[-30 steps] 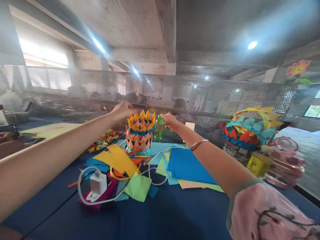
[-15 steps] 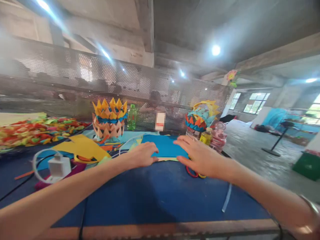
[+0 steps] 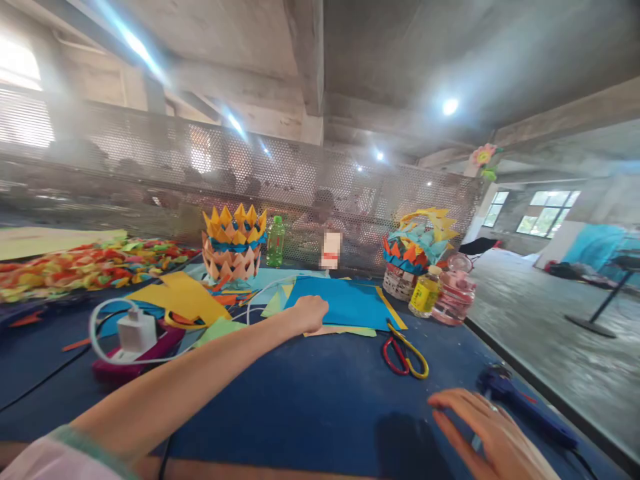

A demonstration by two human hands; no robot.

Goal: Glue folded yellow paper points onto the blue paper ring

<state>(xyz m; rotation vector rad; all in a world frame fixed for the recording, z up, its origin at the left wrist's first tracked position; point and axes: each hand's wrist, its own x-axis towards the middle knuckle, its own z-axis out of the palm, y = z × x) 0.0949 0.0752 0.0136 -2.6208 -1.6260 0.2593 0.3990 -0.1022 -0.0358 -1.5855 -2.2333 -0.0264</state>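
Left hand (image 3: 311,315): on the near edge of the blue paper (image 3: 347,303), fingers curled; cannot tell if they grip it.
Right hand (image 3: 483,427): released, fingers apart, near right, beside the glue gun (image 3: 533,413).
Blue paper: mid-table, left of and beyond the scissors (image 3: 411,345).
Far left: paper basket (image 3: 233,260), green bottle (image 3: 275,243).
Far right: yellow bottle (image 3: 424,295).
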